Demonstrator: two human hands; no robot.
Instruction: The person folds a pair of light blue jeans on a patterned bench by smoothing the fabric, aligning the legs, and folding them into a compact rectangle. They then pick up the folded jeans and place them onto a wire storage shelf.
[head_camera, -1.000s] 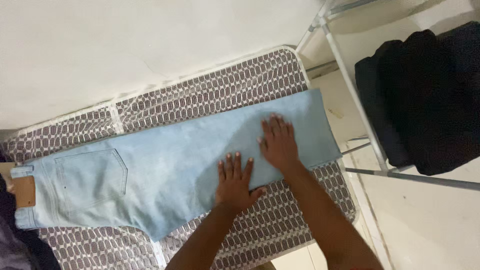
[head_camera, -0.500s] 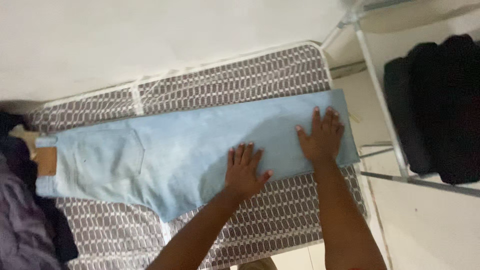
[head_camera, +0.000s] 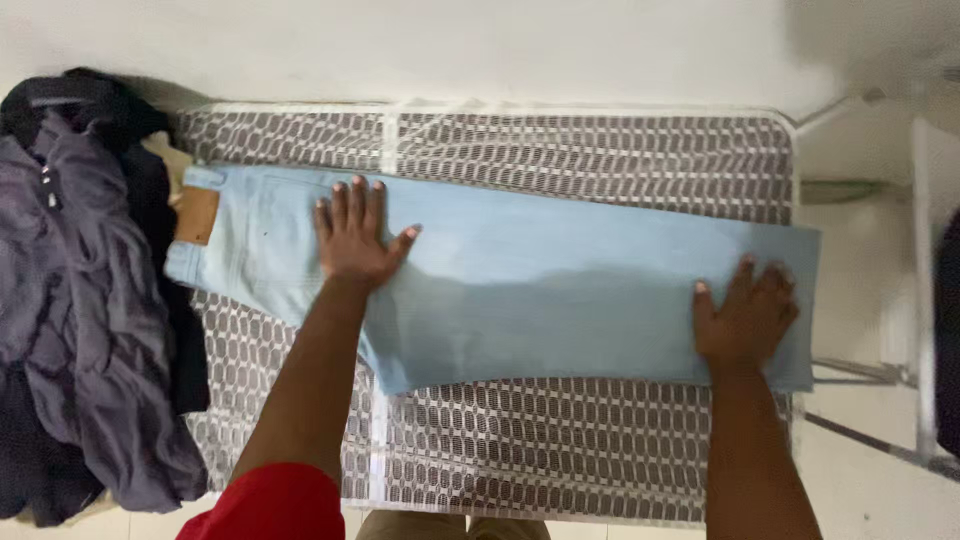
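The jeans (head_camera: 540, 290) lie flat on the table (head_camera: 600, 150), which wears a grey-and-white patterned cover. They are pale blue and folded lengthwise, so 1 leg lies over the other. Their long axis runs left to right across the table, slightly tilted: the waist points left and sits a little nearer the wall, the hems point right and sit a little nearer the person. A brown patch (head_camera: 196, 215) marks the waistband at the jeans' left end, and the seat bulges toward the person near the middle of the near edge.

The left hand (head_camera: 355, 235) lies palm down on the jeans just right of the patch, over the seat area, its fingers spread and pointing toward the wall, thumb stretched out to the right. The right hand (head_camera: 745, 315) lies palm down on the jeans at the hem end, fingers spread and pointing toward the wall. Both hands press flat on the denim and grip nothing. The jeans stretch between the 2 hands, with the hems reaching just past the right hand and over the table's right edge.

Left of the jeans, a pile of dark clothes (head_camera: 80, 300) covers the table's end, touching the waistband. A red sleeve (head_camera: 275, 505) shows on the left arm.
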